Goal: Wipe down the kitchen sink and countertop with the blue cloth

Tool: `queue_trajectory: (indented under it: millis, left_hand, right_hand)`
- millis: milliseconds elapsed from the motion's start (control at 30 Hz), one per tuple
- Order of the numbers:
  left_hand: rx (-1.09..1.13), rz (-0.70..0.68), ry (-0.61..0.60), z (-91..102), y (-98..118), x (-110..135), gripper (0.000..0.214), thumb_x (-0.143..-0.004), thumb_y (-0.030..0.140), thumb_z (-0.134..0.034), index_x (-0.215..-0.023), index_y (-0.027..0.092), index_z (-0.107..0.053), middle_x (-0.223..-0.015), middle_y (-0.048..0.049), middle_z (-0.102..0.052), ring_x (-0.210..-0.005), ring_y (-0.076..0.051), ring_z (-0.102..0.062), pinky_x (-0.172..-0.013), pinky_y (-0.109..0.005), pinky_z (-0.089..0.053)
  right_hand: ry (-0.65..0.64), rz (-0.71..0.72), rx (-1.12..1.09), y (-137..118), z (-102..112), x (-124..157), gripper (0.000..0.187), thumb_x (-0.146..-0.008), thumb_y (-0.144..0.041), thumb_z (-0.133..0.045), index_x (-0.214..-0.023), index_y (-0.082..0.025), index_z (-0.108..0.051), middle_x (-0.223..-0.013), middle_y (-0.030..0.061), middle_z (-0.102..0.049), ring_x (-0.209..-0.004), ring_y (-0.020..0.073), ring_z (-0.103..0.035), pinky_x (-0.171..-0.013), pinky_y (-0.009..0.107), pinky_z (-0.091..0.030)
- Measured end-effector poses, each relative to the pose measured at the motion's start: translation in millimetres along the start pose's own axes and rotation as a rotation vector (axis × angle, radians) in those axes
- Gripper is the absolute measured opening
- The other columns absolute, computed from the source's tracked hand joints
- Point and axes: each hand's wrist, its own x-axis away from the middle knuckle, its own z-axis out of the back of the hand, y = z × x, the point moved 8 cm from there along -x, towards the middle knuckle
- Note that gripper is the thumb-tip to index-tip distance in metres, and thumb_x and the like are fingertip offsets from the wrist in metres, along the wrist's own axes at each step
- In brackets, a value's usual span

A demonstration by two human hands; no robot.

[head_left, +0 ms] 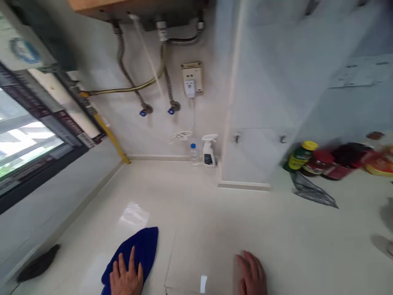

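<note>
My left hand (pixel 127 278) lies flat on a dark blue cloth (pixel 146 243) at the lower left, its fingers spread and pressing on the fabric. The cloth is spread on a glossy cream countertop (pixel 196 217). To the right, my right hand (pixel 253 274) is over the bare surface, slightly blurred. Its fingers are loosely bent and apart, with nothing in them; I cannot tell whether they touch the counter. Between the hands is a small white patch (pixel 203 284), perhaps a reflection.
A white spray bottle (pixel 209 153) and a blue-capped clear bottle (pixel 194 155) stand by the back wall. Jars (pixel 317 163) and a grey plastic bag (pixel 313 191) are at right. A dark brush-like object (pixel 39 262) lies left. Hoses (pixel 123 61) hang below the heater-like box (pixel 138 10).
</note>
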Motion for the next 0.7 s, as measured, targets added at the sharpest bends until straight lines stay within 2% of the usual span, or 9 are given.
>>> queue_trajectory:
  millis: [133, 233, 333, 433, 500, 600, 667, 700]
  left_hand:
    - [0.13, -0.326, 0.082, 2.2, 90.6, 40.8, 0.064, -0.089, 0.039, -0.038, -0.149, 0.017, -0.047, -0.162, -0.0199, -0.034, -0.151, -0.041, -0.028, -0.121, -0.06, -0.028]
    - [0.248, -0.588, 0.115, 14.6, 173.7, 76.9, 0.065, -0.085, 0.035, -0.047, -0.149, 0.022, -0.047, -0.165, -0.0153, -0.03, -0.153, -0.04, -0.023, -0.123, -0.061, -0.025]
    - [0.322, -0.818, 0.082, 23.9, 259.9, 112.9, 0.072, -0.084, 0.029, -0.053, -0.154, 0.033, -0.034, -0.166, -0.0075, -0.029, -0.155, -0.035, -0.019, -0.123, -0.059, -0.028]
    - [0.398, -0.961, 0.034, 27.9, 344.2, 147.3, 0.077, -0.084, 0.025, -0.055, -0.155, 0.038, -0.027, -0.168, -0.0046, -0.022, -0.155, -0.036, -0.019, -0.123, -0.061, -0.03]
    - [0.478, -1.047, -0.022, 30.2, 401.9, 172.2, 0.076, -0.085, 0.023, -0.054, -0.155, 0.038, -0.027, -0.169, -0.0059, -0.015, -0.154, -0.038, -0.019, -0.123, -0.063, -0.028]
    - [0.566, -1.199, -0.201, 36.0, 484.2, 211.8, 0.074, -0.084, 0.022, -0.055, -0.154, 0.035, -0.034, -0.168, -0.0102, -0.013, -0.154, -0.04, -0.015, -0.124, -0.067, -0.022]
    - [0.609, -1.306, -0.356, 43.3, 523.7, 232.8, 0.074, -0.083, 0.024, -0.057, -0.153, 0.031, -0.037, -0.167, -0.0113, -0.019, -0.154, -0.039, -0.014, -0.125, -0.067, -0.017]
    - [0.651, -1.341, -0.435, 47.5, 535.2, 237.9, 0.074, -0.083, 0.026, -0.056, -0.154, 0.028, -0.035, -0.166, -0.0114, -0.022, -0.154, -0.037, -0.015, -0.126, -0.065, -0.016]
  right_hand:
    - [-0.033, -0.083, -0.117, -8.1, 6.3, -10.8, 0.061, -0.075, -0.013, -0.048, -0.132, -0.029, -0.062, -0.146, 0.0069, -0.052, -0.135, 0.0339, -0.05, -0.111, 0.059, -0.046]
    - [-0.038, -0.159, -0.29, -3.9, 21.9, -18.2, 0.049, -0.083, -0.014, -0.041, -0.124, -0.024, -0.065, -0.135, 0.0083, -0.061, -0.129, 0.0271, -0.056, -0.111, 0.05, -0.049]
    - [0.057, -0.286, -0.35, 20.6, 48.4, -17.2, 0.044, -0.091, -0.018, -0.035, -0.127, -0.023, -0.061, -0.127, 0.0093, -0.065, -0.121, 0.023, -0.062, -0.105, 0.041, -0.054]
    - [0.21, -0.324, -0.239, 42.8, 82.6, -12.1, 0.047, -0.093, -0.02, -0.035, -0.137, -0.023, -0.053, -0.136, 0.0104, -0.06, -0.128, 0.0242, -0.058, -0.108, 0.041, -0.052]
    - [0.283, -0.283, -0.138, 49.9, 103.5, -10.5, 0.051, -0.093, -0.019, -0.036, -0.143, -0.025, -0.046, -0.144, 0.0099, -0.054, -0.134, 0.0256, -0.053, -0.11, 0.045, -0.05]
    - [0.326, -0.22, 0.027, 58.7, 127.3, -11.8, 0.059, -0.092, -0.017, -0.038, -0.15, -0.028, -0.037, -0.151, 0.009, -0.048, -0.139, 0.0282, -0.048, -0.111, 0.051, -0.048]
    - [0.346, -0.211, 0.139, 67.4, 140.4, -14.4, 0.064, -0.091, -0.016, -0.04, -0.153, -0.028, -0.031, -0.153, 0.0097, -0.045, -0.142, 0.0309, -0.043, -0.114, 0.057, -0.044]
    - [0.353, -0.22, 0.19, 72.8, 145.9, -16.3, 0.067, -0.09, -0.016, -0.041, -0.154, -0.028, -0.029, -0.154, 0.0106, -0.045, -0.144, 0.0327, -0.041, -0.115, 0.061, -0.041]
